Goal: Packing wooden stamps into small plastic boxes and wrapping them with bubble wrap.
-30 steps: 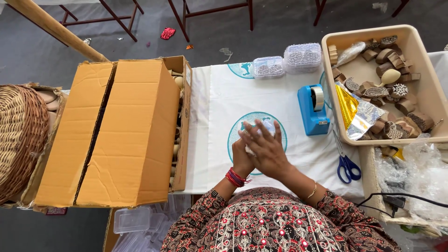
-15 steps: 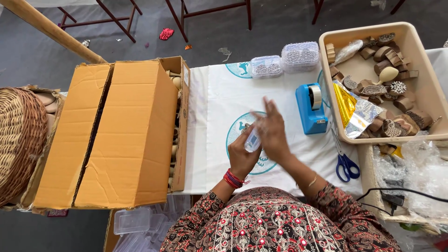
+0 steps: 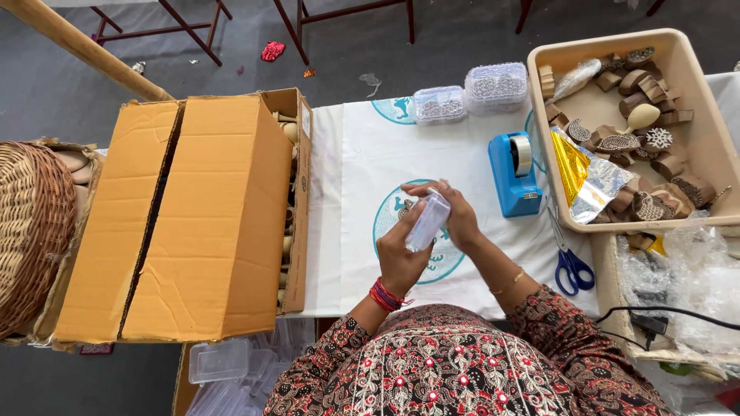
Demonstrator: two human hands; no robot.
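Clear plastic box (image 3: pixel 428 220), contents indistinct, partly behind 2 hands (image 3: pixel 432 235).

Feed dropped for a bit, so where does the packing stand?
Done: two filled clear boxes sit at the table's far edge. In hand: left hand and right hand together hold one small clear box. Left: many wooden blocks lie loose in the beige bin.

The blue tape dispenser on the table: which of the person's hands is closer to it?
Right. The right hand sits just left of the blue tape dispenser, on the small clear box. The left hand holds that box from farther away, lower left.
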